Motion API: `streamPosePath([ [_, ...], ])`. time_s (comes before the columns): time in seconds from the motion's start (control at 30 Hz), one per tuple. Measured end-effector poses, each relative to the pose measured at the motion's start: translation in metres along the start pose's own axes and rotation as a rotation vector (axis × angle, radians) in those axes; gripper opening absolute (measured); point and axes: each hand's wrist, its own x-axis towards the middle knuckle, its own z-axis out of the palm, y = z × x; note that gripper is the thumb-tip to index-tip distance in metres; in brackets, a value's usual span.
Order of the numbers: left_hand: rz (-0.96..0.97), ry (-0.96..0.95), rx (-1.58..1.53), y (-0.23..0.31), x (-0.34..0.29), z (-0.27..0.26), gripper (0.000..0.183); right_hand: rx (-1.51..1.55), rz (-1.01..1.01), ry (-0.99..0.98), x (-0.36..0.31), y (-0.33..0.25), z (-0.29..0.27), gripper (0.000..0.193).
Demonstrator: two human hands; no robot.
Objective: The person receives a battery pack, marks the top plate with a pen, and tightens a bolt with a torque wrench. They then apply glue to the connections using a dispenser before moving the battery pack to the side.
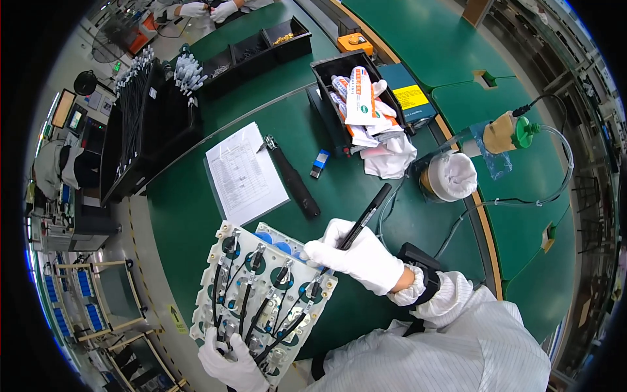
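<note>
A: What are the hands doing?

B: The right hand (358,259), gloved in white, is gripping a black pen (366,215) with closed fingers, its tip touching the upper right edge of the white panel (261,297). The left hand (230,361) is clutching the panel's lower edge, at about six o'clock in the view.

A: And the panel itself?

B: It is sitting tilted over the green table (196,209), at roughly seven o'clock from the middle. Black cables are looping across it between round dark fittings.

A: What is lying around it?

B: A printed sheet (245,173) is lying just above it, at twelve o'clock from the panel, with a black screwdriver (292,176) beside the sheet at its three o'clock.

A: Any containers?

B: A black bin (324,70), at one o'clock from the sheet, is holding white and orange packets (360,98), and white cloth (392,155) is spilling over its near end. At eleven o'clock, a row of black trays (258,49) is holding small parts; the end one is showing gold-coloured bits. A black rack (140,124) at ten o'clock is carrying white-tipped pieces. At three o'clock a round tub (449,176) is holding white cloth, with a tan bottle (506,132) with a green cap near it.
</note>
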Motion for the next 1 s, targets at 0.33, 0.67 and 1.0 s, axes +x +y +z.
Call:
streamPosePath([
  [0.33, 0.008, 0.028, -0.026, -0.005, -0.001, 0.001, 0.032, -0.108, 0.035, -0.013, 0.002, 0.001, 0.003, 0.028],
  [0.67, -0.038, -0.005, -0.025, -0.004, 0.000, 0.001, 0.033, -0.092, 0.019, -0.035, 0.003, 0.003, -0.001, 0.026],
  [1.0, 0.029, 0.050, 0.000, -0.002, -0.001, -0.001, 0.035, 0.103, -0.032, 0.022, 0.016, 0.001, 0.003, 0.027],
])
